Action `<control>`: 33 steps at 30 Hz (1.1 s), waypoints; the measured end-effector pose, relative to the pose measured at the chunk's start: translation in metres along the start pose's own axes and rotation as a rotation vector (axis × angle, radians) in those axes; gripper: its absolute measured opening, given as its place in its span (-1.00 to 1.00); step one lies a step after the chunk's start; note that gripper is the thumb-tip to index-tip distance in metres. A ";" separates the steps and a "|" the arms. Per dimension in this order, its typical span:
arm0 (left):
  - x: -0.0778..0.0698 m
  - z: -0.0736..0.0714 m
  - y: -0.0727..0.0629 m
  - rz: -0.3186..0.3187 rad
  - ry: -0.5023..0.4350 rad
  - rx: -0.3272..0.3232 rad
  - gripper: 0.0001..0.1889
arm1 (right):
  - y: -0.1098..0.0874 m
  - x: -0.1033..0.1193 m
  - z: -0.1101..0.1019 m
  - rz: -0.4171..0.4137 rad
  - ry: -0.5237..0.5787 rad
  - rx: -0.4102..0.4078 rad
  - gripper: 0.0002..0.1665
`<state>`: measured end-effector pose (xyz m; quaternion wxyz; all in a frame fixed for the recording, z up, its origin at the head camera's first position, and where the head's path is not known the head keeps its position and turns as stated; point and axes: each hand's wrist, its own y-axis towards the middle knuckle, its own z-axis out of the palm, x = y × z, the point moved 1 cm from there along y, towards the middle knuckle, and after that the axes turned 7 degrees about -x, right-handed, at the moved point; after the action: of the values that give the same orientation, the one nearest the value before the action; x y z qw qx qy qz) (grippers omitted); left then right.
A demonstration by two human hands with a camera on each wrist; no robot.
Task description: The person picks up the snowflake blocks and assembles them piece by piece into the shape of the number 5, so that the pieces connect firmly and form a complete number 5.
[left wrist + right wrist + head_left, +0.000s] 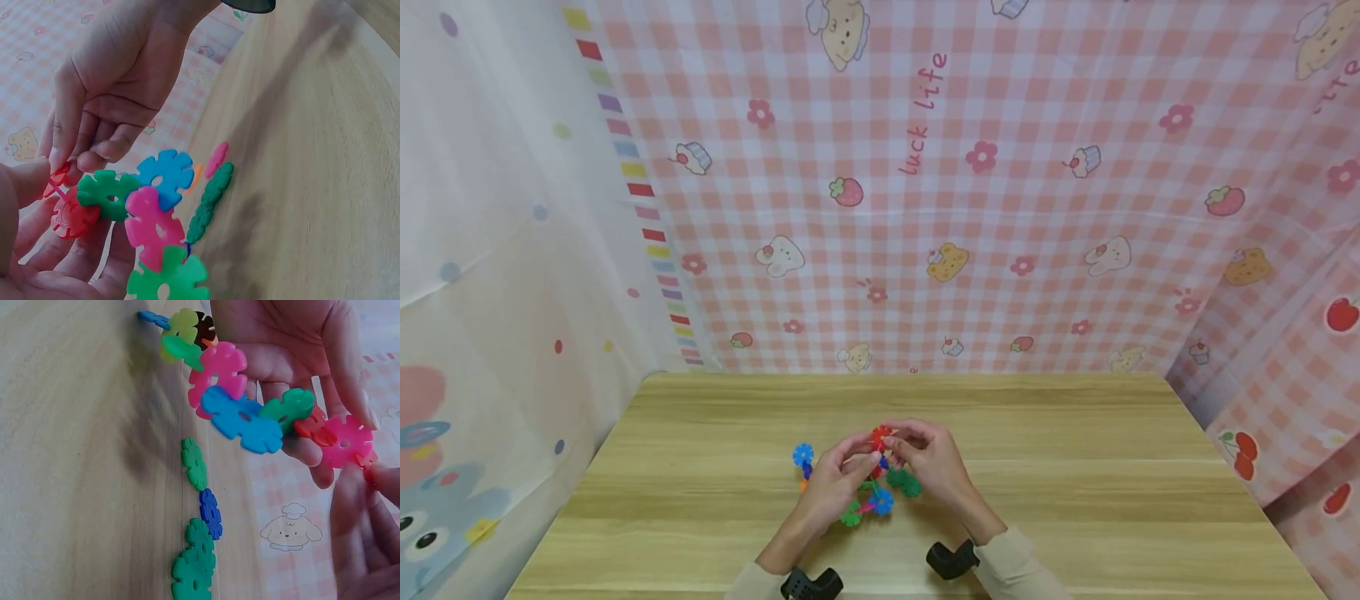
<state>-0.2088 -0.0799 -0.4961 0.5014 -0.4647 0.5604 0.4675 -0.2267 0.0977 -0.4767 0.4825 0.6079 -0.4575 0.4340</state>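
A chain of plastic snowflake discs (242,419) hangs from my left hand (835,479), slotted edge to edge in blue, green, pink and other colours. The left thumb and fingers grip it near its end, around a pink disc (345,442) and a red disc (74,215). Close in front, my right hand (936,467) pinches another red disc (367,465) between thumb and fingertips, right at the edge of the pink one. In the head view, the hands meet above the table and partly hide the chain.
Several loose discs lie on the wooden table (1060,483): green discs (192,575), a dark blue disc (210,514) and a pink disc (217,159). A checked curtain (1037,208) hangs behind the table, with more printed cloth at both sides.
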 end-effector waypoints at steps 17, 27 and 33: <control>-0.003 -0.030 0.002 -0.065 0.047 -0.094 -0.54 | 0.016 -0.019 0.006 0.076 -0.145 0.111 -0.74; -0.007 -0.039 0.003 -0.083 0.019 -0.124 -0.56 | 0.027 -0.037 0.015 0.062 -0.304 0.243 -0.77; -0.007 -0.043 0.004 -0.090 0.053 -0.133 -0.55 | 0.031 -0.041 0.021 -0.053 -0.377 0.324 -0.73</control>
<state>-0.2180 -0.1219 -0.4864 0.4749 -0.5342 0.5196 0.4681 -0.2635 0.0791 -0.5139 0.2961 0.7593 -0.4478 0.3679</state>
